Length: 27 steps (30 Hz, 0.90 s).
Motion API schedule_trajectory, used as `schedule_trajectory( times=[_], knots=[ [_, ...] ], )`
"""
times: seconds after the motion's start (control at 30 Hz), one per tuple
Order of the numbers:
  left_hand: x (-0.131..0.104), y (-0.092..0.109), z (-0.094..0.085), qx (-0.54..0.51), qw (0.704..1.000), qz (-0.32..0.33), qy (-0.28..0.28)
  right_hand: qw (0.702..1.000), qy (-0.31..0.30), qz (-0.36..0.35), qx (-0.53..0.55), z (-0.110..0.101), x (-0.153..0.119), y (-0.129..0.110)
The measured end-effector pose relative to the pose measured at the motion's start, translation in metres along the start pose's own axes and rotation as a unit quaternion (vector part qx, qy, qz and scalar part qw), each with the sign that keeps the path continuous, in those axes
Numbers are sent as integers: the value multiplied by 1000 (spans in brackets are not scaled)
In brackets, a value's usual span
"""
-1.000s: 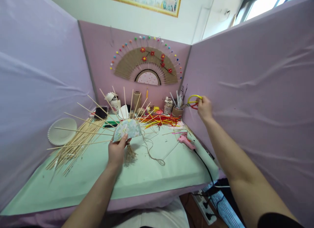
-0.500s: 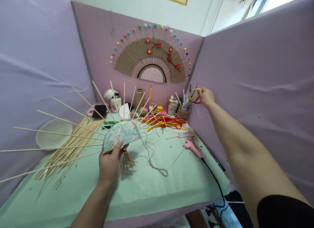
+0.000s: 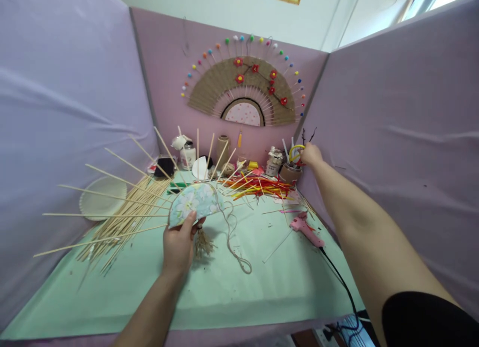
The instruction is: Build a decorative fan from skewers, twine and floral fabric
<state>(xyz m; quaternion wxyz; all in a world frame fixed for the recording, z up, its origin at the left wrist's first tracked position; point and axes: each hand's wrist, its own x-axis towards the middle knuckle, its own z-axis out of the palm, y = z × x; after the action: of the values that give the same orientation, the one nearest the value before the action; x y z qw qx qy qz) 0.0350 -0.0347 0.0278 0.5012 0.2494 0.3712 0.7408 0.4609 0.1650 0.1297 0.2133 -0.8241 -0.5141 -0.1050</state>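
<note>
My left hand [image 3: 178, 245] is closed on a half-made fan [image 3: 194, 202], its thumb across the half-round blue floral base. Thin bamboo sticks radiate from the base's curved edge. A frayed twine tassel [image 3: 203, 243] hangs beneath it, and a loose length of twine [image 3: 234, 252] trails to the right over the cloth. Out at the back right, my right hand [image 3: 311, 155] grips scissors by yellow and red handles [image 3: 297, 151], at the mouth of a brown cup [image 3: 291, 173] holding white sticks. The blades are hidden.
A pink glue gun [image 3: 307, 230] with a black cord lies at right. Loose bamboo sticks [image 3: 123, 217] and a pale plate [image 3: 101, 197] are at left. Red and yellow strips [image 3: 262, 184] lie at the back, near jars [image 3: 188, 155]. A finished fan [image 3: 224, 87] hangs on the back panel.
My right hand has moved left and slightly down with the scissors, closer to the brown cup. The whole view has shifted; my left hand still holds the half-made fan.
</note>
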Motion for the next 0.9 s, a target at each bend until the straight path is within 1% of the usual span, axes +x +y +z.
schedule_trajectory(
  times=[0.13,0.23,0.37,0.4,0.47,0.5,0.57,0.63,0.7,0.77,0.8,0.9],
  knots=[
    [-4,-4,-1,11,999,-36,-29,1000,17,2,11,-4,-18,-4],
    [-6,-6,-2,18,998,-45,-48,999,27,7,20,-5,-31,-9],
    [-6,-5,-2,16,998,-41,-44,998,49,28,22,-10,-43,-18],
    [-6,-5,-2,14,998,-39,-40,997,64,34,24,-13,-46,-20],
    [-6,-3,-2,12,999,-39,-35,992,116,35,47,-20,-53,-24],
    [-6,-3,-2,12,999,-39,-37,986,146,24,72,-25,-57,-27],
    [-7,-2,-2,13,998,-36,-40,970,192,-19,146,-34,-72,-32],
    [-8,-1,-3,13,998,-27,-46,948,206,-71,231,-41,-98,-39],
    [-8,0,-4,10,998,-20,-54,925,207,-109,299,-45,-135,-50],
    [-8,0,-5,4,998,-21,-67,906,183,-146,352,-45,-182,-64],
    [-8,0,-6,0,997,-27,-72,897,158,-160,381,-43,-206,-72],
    [-7,1,-6,-17,994,-54,-91,854,119,-203,464,-35,-275,-97]
  ],
)
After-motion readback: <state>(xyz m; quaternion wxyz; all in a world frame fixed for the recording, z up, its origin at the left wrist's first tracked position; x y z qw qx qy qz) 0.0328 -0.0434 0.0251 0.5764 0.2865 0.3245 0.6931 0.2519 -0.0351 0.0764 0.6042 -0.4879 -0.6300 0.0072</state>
